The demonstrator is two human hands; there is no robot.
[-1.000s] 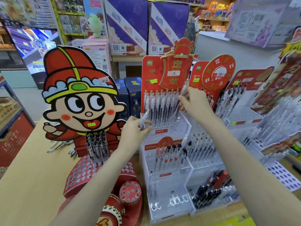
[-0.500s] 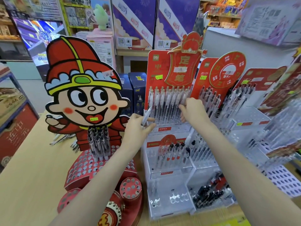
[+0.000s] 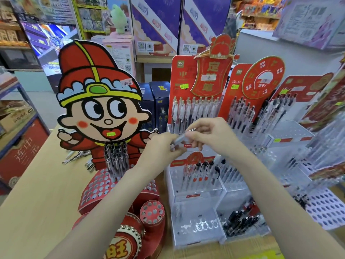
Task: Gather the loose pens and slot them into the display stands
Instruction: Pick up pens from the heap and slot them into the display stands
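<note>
Both hands are sharing one pen (image 3: 182, 137): left hand (image 3: 164, 146) and right hand (image 3: 209, 135) are each pinching it, right in front of the clear display stand (image 3: 194, 184) where five pens are sitting mid-tier.

Wooden table (image 3: 39, 199), display stands (image 3: 194, 187), loose pens (image 3: 74, 157)

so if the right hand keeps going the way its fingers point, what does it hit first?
The left hand: the right hand points left along the pen both hold, fingertips nearly touching. Depth unclear.
</note>
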